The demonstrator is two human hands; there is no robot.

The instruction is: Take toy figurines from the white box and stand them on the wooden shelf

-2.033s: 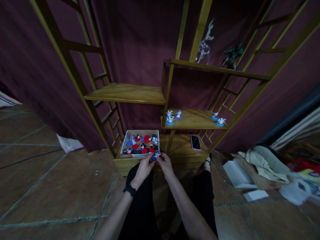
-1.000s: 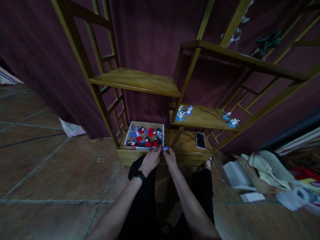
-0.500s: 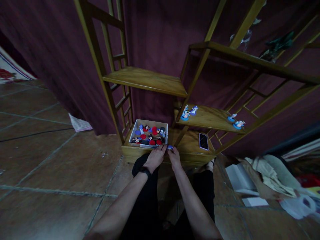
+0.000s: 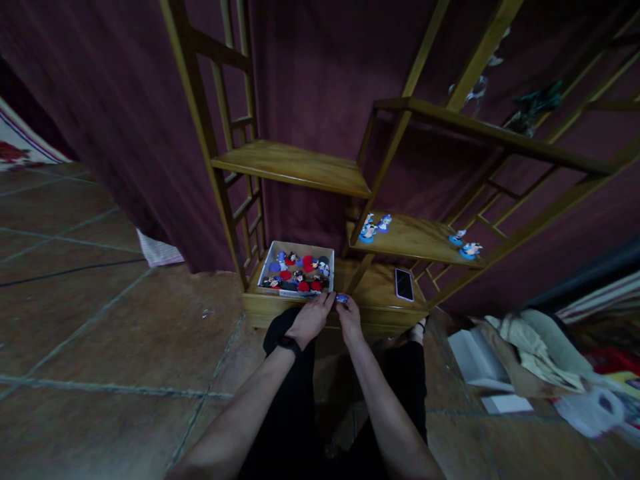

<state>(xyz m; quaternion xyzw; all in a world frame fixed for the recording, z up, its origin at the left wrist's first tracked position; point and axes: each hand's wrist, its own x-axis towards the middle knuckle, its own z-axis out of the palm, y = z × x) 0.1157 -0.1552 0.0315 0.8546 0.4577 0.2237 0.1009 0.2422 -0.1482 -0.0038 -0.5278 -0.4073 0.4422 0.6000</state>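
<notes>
A small blue-and-white figurine (image 4: 342, 298) is pinched in the fingers of my right hand (image 4: 351, 320), just off the front edge of the low shelf. My left hand (image 4: 313, 318), with a dark band at the wrist, is close beside it on the left. Its fingers are drawn together by the figurine, and anything between them is too small to make out. Right behind my left hand stands an open cardboard box (image 4: 332, 267) on the low shelf, holding several red, blue and black figurines (image 4: 301, 276).
On the middle shelf (image 4: 407, 239) several blue-based figurines stand at the left and right ends. A phone (image 4: 404, 285) lies on the low shelf. An upper shelf board (image 4: 295, 163) juts out above the box. White boxes (image 4: 480, 360) and cloth lie on the floor at right.
The view has shifted slightly. The figurine in my right hand has turned or tilted a little and sits slightly lower, while both hands stay close together by the box's corner.
</notes>
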